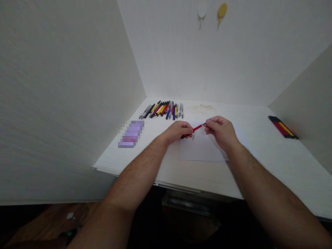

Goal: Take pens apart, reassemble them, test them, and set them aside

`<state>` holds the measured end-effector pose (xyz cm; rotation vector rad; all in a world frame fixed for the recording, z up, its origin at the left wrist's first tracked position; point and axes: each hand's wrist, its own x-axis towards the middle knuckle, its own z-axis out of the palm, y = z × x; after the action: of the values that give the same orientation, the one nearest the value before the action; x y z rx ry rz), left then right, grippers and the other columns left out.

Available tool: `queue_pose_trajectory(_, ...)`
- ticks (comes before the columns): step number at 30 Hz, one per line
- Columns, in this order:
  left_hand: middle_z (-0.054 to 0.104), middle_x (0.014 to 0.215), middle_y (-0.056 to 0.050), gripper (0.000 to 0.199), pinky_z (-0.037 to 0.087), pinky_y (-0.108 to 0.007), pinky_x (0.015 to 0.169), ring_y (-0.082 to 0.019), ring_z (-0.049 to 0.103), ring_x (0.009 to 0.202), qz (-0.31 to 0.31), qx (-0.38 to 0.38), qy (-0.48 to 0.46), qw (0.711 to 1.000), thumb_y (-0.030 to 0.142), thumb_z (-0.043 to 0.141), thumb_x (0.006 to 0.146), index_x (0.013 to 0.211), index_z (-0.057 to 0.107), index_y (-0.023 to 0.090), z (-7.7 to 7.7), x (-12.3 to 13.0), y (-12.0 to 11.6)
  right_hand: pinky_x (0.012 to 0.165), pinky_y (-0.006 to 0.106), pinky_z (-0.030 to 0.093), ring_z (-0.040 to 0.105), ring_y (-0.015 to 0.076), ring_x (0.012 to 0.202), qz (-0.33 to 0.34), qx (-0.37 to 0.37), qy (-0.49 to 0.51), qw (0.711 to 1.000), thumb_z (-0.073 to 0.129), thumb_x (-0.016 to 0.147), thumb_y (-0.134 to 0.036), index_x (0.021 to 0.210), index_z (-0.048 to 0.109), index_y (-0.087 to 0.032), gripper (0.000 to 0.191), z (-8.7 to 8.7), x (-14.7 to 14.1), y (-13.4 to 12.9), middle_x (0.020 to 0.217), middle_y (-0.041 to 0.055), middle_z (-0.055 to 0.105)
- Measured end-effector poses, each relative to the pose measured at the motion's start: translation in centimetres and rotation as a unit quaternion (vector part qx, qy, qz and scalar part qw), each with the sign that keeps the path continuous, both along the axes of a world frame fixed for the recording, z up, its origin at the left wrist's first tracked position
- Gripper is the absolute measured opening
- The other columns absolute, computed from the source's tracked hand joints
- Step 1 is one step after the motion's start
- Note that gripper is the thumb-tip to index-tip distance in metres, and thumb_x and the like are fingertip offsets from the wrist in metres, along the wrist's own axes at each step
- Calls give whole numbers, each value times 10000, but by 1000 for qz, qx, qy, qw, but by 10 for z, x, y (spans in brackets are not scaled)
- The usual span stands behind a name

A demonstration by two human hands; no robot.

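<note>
Both hands meet over a sheet of white paper (pixel 201 148) lying near the middle of the white bench (pixel 259 162). The left hand (pixel 177 131) has its grip closed around the lower, dark end of a red pen (pixel 195 128), which slants up and to the right, just above the paper. The right hand (pixel 220 130) pinches the pen's far, thinner tip between thumb and forefinger; whether that tip is a refill or a separate small part is too fine to tell.

Far on the bench, to the left, a row of pens (pixel 163 109) in black, yellow, red, blue and silver lies side by side near the back wall. At the right edge a smaller bundle of red, black and yellow pens (pixel 283 127) rests against the side panel. A blurred lilac patch (pixel 131 134) sits on the left part of the bench, well apart from the hands.

The step in hand looks like working on the pen's tip end, fitting or pulling a piece there. The next move, I would judge, calls for a steady left hold while the right fingers keep in line with the barrel, since a thin part could bend.
</note>
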<state>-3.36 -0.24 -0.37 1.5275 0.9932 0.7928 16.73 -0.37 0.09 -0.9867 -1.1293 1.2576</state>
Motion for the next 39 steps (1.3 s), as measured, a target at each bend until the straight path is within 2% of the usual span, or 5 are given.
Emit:
queue_pose_trajectory(6,620,607,-12,163,307,-222,502,-76,454,497,4,-14,4,1000,283,637,717,747,663,125,-1,-1,3,497,234,482,590,112,508,-4,8,-11,1000,784,623,-297,715,633,-169,218,-3,1,3,566,-7,640)
queue_pose_trajectory(16,643,624,-35,133,341,-229,519,-93,510,534,-6,-38,-55,998,244,637,705,720,662,115,-2,-1,1,482,222,451,577,95,501,44,-14,34,998,772,633,-265,675,641,-167,169,-3,2,2,646,16,685)
queue_pose_trajectory(21,649,621,-44,145,331,-229,504,-93,509,516,2,-45,-66,997,250,636,706,731,662,109,-3,0,1,483,226,452,569,94,503,49,-1,28,998,774,641,-278,689,653,-161,175,-4,2,2,664,26,693)
queue_pose_trajectory(30,642,627,-32,152,308,-225,487,-83,483,508,12,-37,-28,999,268,612,719,719,655,123,-5,-1,3,498,241,471,579,104,502,9,28,6,1000,781,636,-264,704,655,-171,171,-5,3,5,637,20,688)
queue_pose_trajectory(39,636,615,-22,144,306,-226,491,-83,488,513,-5,-36,-30,999,267,621,724,718,657,128,-4,-1,3,486,238,458,573,102,493,43,9,18,999,772,643,-265,696,662,-170,154,-6,6,5,643,25,691)
